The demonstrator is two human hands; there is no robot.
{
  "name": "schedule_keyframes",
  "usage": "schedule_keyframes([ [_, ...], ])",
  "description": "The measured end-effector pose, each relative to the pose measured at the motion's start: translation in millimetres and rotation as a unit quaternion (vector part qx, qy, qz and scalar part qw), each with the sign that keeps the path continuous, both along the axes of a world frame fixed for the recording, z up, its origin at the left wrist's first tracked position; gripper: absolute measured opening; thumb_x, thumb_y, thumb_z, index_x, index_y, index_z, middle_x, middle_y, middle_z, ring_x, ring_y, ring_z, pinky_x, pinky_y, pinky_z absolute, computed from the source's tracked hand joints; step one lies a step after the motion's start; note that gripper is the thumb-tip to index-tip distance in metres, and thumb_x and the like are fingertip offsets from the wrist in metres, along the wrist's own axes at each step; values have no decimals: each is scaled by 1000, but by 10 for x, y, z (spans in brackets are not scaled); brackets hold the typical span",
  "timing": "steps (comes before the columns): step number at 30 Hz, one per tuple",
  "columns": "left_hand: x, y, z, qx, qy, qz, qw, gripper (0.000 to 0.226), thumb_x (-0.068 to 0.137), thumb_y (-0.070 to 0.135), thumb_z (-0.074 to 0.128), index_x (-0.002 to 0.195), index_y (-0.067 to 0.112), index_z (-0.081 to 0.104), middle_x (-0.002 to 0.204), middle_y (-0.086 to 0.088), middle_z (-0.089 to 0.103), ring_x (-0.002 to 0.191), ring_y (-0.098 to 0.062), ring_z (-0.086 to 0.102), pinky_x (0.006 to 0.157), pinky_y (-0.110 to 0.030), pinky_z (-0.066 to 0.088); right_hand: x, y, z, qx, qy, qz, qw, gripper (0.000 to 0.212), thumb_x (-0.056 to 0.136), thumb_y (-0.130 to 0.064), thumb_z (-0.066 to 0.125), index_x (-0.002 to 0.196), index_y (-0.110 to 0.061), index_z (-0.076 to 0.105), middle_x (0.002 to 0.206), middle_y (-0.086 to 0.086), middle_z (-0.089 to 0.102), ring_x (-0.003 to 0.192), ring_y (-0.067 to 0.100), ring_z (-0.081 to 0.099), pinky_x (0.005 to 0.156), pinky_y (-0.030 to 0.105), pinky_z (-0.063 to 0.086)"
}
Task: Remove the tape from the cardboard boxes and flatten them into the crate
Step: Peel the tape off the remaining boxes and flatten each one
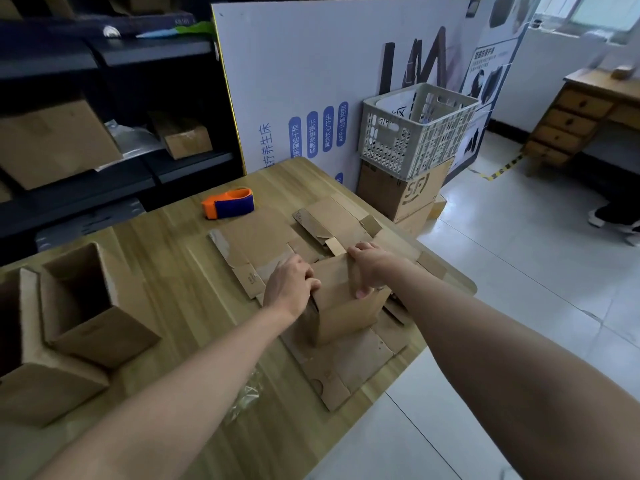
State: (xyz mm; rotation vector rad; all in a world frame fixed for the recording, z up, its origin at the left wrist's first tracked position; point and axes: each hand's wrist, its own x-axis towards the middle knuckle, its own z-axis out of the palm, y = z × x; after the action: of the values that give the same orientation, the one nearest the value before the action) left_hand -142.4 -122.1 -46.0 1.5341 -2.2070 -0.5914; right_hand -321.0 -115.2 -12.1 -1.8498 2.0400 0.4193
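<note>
Box: a small brown cardboard box (346,308) stood half-collapsed on the desk (166,271), on top of flattened sheets (256,249) and between both grips.
Left grip: the left grip (289,287) curled round the box's left edge.
Right grip: the right grip (367,266) pinched the box's top edge, thumb on the near face.
Crate: the white lattice plastic crate (415,133) sat on a printed carton (405,195) on the floor, past the desk's far right corner, nearer the right arm.
Axis: the box's long side seemed to run left to right, hand to hand.
Texture: dull, creased board with soft folds.
Waiting: two open boxes (79,306) stood at the left.
</note>
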Motion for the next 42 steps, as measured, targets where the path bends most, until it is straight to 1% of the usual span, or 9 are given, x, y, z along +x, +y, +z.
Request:
schedule_keyframes([
  [8,-105,-86,112,27,-20,45,998,9,88,10,61,83,7,68,96,-8,68,81,-20,55,68,-26,39,13,21,34,9,-8,-5,1000,101,71,-30,81,149,-16,19,151,6,24,141,29,17,113,46,28],
  [11,-145,-113,129,26,-66,26,997,12,91,10,58,95,5,68,101,-11,67,91,-24,60,70,-27,41,4,37,44,8,-18,-4,1000,100,72,-28,80,150,-16,19,151,6,24,141,29,17,113,47,28],
  [17,-162,-91,57,-17,-163,-42,986,27,93,7,46,119,-1,51,121,-17,55,113,-30,51,94,-36,43,15,60,48,6,-18,-8,1000,99,73,-29,79,150,-16,19,151,6,23,141,29,16,113,47,27],
  [20,-125,-60,16,-35,-151,-67,986,21,95,9,41,114,5,49,120,-13,52,110,-27,48,92,-36,40,4,70,49,6,-22,-10,1000,98,73,-29,79,150,-16,18,152,6,22,142,29,14,113,48,27],
  [24,-53,-72,-5,-70,-75,-59,993,19,96,17,46,105,10,62,112,-4,54,104,-21,48,87,-33,42,9,66,55,4,-25,-9,1000,98,73,-27,79,150,-16,18,152,6,22,142,30,14,114,49,26],
  [27,-64,-14,-10,-89,-75,-55,992,23,96,15,48,101,9,70,106,-3,60,101,-21,50,83,-32,44,19,49,57,7,-16,-9,1000,99,73,-29,79,150,-15,19,151,6,24,141,30,16,113,48,27],
  [33,-147,-59,97,-26,-62,20,998,14,90,11,60,96,4,70,101,-11,68,96,-23,61,75,-26,43,-1,43,12,-1,-36,-21,999,97,72,-28,80,149,-18,22,150,5,25,140,29,17,111,47,28],
  [38,-233,-78,151,-16,-128,8,992,14,92,2,52,97,0,65,104,-15,66,99,-28,61,80,-31,48,-18,68,-26,-8,-35,-21,999,97,71,-30,80,149,-19,22,150,4,25,141,30,15,110,50,27],
  [42,-236,-105,130,-28,-183,-39,982,23,93,3,47,114,-1,56,116,-18,59,109,-31,55,90,-34,45,-16,85,-24,-9,-32,-16,999,98,71,-31,80,149,-19,21,150,5,25,141,30,14,111,51,28],
])
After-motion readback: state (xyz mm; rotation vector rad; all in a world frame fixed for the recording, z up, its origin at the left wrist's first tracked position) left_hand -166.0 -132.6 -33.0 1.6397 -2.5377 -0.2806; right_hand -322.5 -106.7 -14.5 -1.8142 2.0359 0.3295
